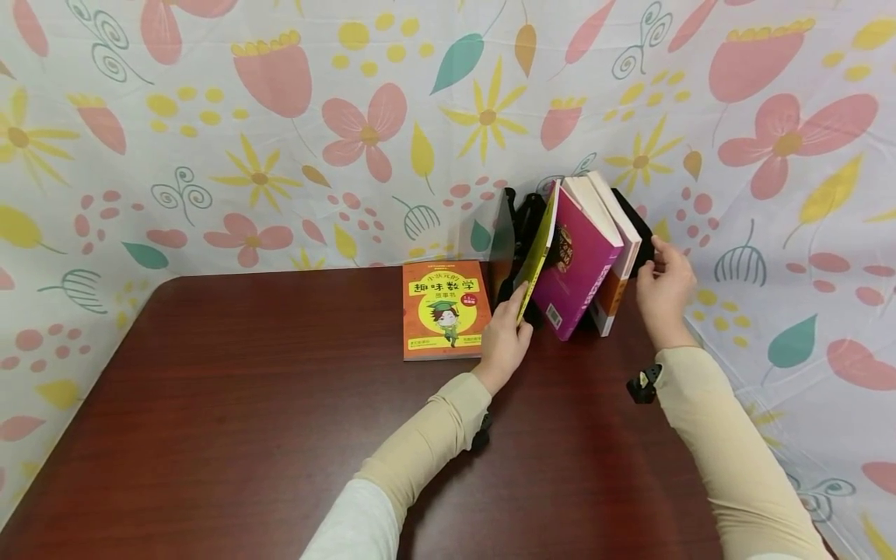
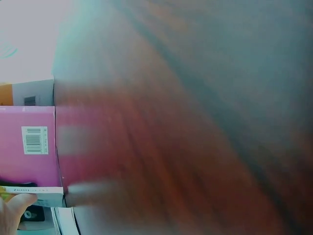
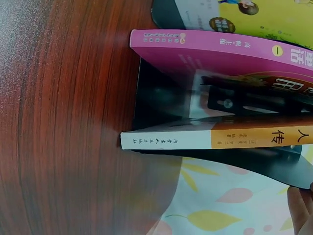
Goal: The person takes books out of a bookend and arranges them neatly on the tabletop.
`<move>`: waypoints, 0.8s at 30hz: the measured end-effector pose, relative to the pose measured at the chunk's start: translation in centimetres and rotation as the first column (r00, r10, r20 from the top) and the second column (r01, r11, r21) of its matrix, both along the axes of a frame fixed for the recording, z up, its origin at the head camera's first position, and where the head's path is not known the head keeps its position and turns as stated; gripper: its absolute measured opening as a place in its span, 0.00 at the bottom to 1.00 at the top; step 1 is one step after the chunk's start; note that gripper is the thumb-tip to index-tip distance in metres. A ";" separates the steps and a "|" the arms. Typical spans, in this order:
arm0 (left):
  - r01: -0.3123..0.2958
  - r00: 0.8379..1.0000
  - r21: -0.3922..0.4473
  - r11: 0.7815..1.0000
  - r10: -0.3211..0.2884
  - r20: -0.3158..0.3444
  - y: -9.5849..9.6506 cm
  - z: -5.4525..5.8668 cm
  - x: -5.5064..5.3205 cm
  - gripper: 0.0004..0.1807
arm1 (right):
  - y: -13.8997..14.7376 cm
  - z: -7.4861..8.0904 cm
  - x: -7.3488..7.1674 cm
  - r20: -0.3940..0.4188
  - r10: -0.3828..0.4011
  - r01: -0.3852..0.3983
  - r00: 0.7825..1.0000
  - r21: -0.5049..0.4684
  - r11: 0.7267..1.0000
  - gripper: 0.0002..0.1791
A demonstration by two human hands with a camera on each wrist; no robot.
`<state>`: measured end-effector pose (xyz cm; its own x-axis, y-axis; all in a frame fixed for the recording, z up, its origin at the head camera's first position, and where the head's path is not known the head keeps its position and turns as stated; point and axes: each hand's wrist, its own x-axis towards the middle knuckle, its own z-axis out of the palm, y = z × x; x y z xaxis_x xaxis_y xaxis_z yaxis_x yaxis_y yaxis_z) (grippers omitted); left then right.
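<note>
My left hand grips the lower edge of a thin yellow-green book, which leans to the right. With thumb and fingers, my right hand pinches the right end plate of a black bookend stand. Between the two, a thick magenta book stands tilted beside a white-and-orange book. In the right wrist view, a gap shows the black base between the magenta book and the white-and-orange spine. The left wrist view catches only part of my left hand.
An orange math storybook lies flat just left of the stand's left end plate. The brown wooden table extends left and forward. Behind and to the right hangs a flowered cloth, close to the stand.
</note>
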<state>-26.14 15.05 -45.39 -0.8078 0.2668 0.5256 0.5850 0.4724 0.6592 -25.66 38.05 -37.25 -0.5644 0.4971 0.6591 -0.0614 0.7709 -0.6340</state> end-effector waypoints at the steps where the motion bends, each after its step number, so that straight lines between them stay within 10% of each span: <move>1: 0.000 1.000 0.001 1.000 0.000 -0.001 0.0 0.0 0.0 0.34 | 0.0 -0.1 0.0 -0.006 0.004 -0.004 1.000 0.003 1.000 0.21; 24: 0.021 1.000 -0.004 1.000 -0.021 0.002 -0.3 0.0 1.2 0.29 | 0.1 0.3 0.2 0.010 0.047 -0.047 0.999 0.032 0.998 0.20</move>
